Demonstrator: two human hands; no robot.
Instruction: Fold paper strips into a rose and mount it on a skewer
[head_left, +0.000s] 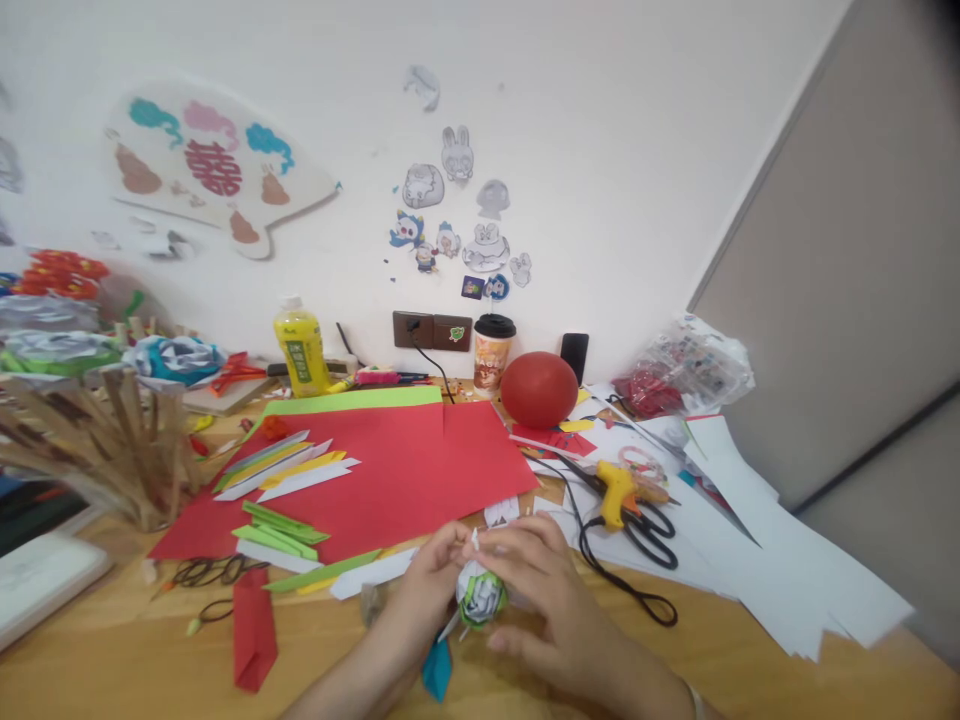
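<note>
A small ball of folded white and green paper (481, 597) is held low over the front of the table. My left hand (429, 588) grips it from the left, with thumb and fingertips closed at its upper end. From the other side my right hand (541, 580) curves around it, fingertips touching the top near a white paper tip, and the right thumb stays lower down. The palms hide part of the ball. Just beneath, a blue folded paper piece (436, 670) shows near my left wrist.
Red paper sheets (390, 470) bear folded strips (300, 470). To the right lie a yellow glue gun (616, 494), black-handled scissors (651, 535) and white paper (795, 560). Behind stand a red balloon (539, 389), a cup (493, 358) and a bottle (300, 350). Wooden sticks (142, 440) stand left.
</note>
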